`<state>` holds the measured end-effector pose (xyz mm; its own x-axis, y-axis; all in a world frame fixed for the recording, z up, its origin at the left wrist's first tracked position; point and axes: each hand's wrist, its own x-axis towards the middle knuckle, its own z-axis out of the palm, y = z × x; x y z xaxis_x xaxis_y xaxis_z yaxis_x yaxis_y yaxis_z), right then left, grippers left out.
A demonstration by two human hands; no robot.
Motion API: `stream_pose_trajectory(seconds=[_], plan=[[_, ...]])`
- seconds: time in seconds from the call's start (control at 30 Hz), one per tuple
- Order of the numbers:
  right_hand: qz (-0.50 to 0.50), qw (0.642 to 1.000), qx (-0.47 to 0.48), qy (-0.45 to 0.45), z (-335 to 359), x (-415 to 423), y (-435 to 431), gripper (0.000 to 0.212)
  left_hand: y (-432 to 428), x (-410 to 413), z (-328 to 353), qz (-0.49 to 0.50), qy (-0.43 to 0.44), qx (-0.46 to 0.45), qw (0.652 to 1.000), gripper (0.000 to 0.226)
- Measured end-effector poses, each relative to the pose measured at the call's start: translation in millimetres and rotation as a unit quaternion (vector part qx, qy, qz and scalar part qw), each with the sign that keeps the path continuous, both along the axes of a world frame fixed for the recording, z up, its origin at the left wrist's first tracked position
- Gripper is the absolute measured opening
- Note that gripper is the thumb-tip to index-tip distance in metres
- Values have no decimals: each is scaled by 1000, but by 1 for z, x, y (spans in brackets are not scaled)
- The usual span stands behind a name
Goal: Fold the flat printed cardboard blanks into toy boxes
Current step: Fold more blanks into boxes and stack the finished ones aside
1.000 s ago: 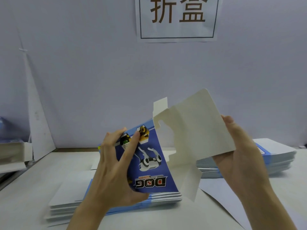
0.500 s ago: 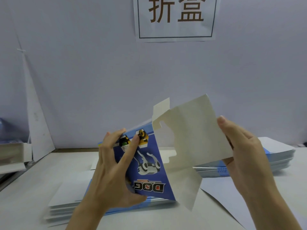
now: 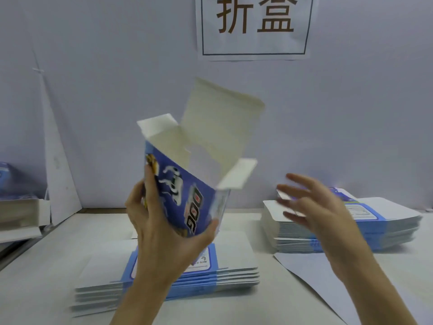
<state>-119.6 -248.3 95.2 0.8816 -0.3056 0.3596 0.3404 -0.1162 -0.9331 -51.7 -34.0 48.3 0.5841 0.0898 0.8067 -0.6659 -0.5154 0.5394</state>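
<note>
One box (image 3: 187, 184); two blank stacks (image 3: 234, 275); two hands (image 3: 164, 235)

wall sign (image 3: 255, 26), white table (image 3: 46, 273), loose paper sheet (image 3: 311, 275)

Box (image 3: 187, 184) now opened out from a half-flat blank into a squared tube, turned so the printed dog panel faces down-left and the open end points up. Held by the left hand (image 3: 168, 231) alone, lifted higher than before. Right hand (image 3: 311, 207) off the big white flap, fingers spread, blurred, apparently drawn away toward the right-hand stack (image 3: 351, 233).
</note>
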Motion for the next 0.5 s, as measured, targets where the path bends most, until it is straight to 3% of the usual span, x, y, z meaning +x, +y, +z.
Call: stream_pose_trajectory(seconds=[0.1,0.17,0.33,0.43,0.5], plan=[[177,954,-212,115,-14,-1,12,66,-8,-3,2,-33,77,-103,991,130],[226,926,-268,137,-26,4,30,92,-13,-9,4,-43,97,-112,988,124],[135,978,-155,31,-42,25,49,96,-15,-20,15,-131,136,-150,970,84],[153,983,-77,61,-40,27,33,90,-6,-10,15,-137,154,-121,971,50],[177,978,-80,78,-38,26,28,80,-1,-3,12,-200,206,-132,949,52]])
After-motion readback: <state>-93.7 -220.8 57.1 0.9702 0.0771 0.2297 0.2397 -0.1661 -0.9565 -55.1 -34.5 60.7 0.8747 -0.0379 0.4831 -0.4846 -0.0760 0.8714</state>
